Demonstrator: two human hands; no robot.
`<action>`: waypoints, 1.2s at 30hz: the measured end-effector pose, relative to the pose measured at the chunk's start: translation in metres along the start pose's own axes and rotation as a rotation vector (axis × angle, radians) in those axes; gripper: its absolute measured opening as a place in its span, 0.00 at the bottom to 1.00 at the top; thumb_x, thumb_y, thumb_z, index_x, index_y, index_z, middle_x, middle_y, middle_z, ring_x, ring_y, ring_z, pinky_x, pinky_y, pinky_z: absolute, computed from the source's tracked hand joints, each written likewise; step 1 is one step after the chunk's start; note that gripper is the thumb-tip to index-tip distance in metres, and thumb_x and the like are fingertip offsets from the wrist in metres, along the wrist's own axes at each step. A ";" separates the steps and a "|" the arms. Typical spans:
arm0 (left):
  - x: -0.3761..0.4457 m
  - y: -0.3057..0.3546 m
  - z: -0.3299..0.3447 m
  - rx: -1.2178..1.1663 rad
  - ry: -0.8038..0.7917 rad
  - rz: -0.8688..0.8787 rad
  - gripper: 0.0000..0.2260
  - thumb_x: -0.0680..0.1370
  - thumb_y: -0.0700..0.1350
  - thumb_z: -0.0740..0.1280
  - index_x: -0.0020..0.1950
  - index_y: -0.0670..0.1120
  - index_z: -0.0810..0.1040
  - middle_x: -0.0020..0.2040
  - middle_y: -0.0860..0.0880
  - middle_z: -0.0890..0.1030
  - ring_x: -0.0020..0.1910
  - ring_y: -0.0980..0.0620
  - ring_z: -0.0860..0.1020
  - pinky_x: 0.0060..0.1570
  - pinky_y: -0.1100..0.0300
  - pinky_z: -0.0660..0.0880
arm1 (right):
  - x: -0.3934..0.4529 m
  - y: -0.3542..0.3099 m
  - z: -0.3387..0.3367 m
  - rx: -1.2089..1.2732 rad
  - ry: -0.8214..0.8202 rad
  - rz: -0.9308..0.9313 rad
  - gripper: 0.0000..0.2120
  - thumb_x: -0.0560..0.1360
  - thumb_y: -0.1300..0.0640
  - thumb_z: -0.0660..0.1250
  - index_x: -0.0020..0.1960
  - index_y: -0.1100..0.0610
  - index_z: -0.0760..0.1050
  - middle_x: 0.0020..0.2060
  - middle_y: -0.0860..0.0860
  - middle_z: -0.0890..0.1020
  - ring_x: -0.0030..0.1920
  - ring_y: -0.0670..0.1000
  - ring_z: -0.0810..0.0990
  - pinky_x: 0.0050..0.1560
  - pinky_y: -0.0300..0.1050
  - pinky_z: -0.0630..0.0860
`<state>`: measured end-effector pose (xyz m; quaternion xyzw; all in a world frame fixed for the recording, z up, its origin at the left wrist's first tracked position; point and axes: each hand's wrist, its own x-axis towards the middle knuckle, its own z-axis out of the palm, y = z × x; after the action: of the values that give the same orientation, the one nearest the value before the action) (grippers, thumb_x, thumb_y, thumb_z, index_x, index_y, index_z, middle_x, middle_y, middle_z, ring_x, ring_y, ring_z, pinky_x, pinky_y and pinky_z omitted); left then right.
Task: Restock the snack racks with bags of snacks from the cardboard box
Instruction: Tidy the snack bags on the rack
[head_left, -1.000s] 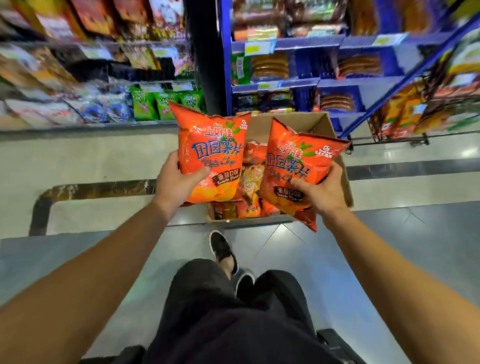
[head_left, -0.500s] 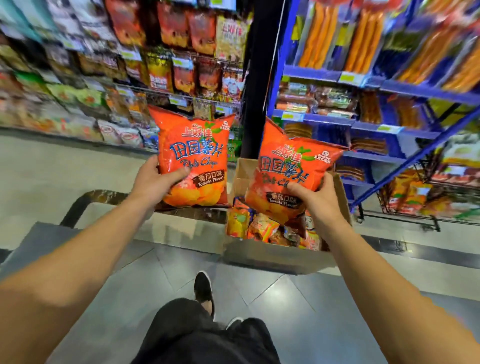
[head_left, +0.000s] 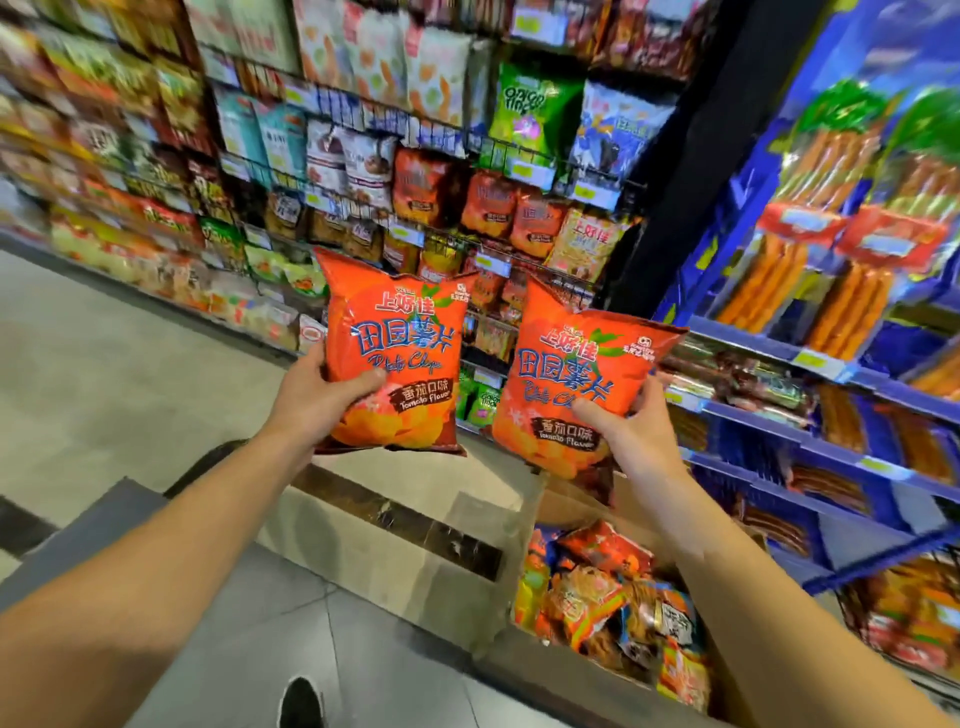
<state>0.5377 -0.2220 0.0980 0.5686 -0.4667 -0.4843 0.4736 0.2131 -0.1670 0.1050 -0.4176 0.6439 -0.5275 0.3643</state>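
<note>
The left hand grips one orange tomato chip bag by its lower left edge; the right hand grips a second orange bag at its lower right. Both bags are held upright before the far snack racks, above the open cardboard box of snacks at near right.
</note>
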 end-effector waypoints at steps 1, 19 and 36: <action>0.014 0.001 -0.010 0.003 -0.001 0.000 0.20 0.72 0.46 0.78 0.61 0.52 0.76 0.55 0.50 0.84 0.54 0.49 0.82 0.59 0.46 0.78 | 0.008 -0.006 0.017 -0.018 0.003 -0.007 0.33 0.69 0.59 0.80 0.68 0.54 0.67 0.57 0.48 0.81 0.55 0.47 0.82 0.60 0.54 0.79; 0.286 0.015 -0.099 0.052 -0.043 -0.045 0.26 0.70 0.49 0.79 0.66 0.49 0.76 0.56 0.51 0.83 0.53 0.49 0.82 0.56 0.48 0.79 | 0.192 -0.063 0.217 -0.137 0.145 -0.065 0.29 0.65 0.61 0.81 0.58 0.46 0.71 0.58 0.51 0.80 0.52 0.47 0.82 0.52 0.47 0.80; 0.545 0.010 -0.007 0.076 0.031 -0.044 0.23 0.68 0.52 0.80 0.61 0.52 0.80 0.52 0.54 0.86 0.51 0.52 0.84 0.58 0.44 0.79 | 0.492 -0.047 0.283 -0.380 0.167 -0.255 0.32 0.67 0.57 0.81 0.66 0.51 0.71 0.57 0.45 0.79 0.60 0.49 0.79 0.62 0.52 0.77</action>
<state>0.5956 -0.7619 0.0489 0.6037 -0.4650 -0.4675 0.4481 0.2883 -0.7312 0.0869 -0.5114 0.7015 -0.4716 0.1551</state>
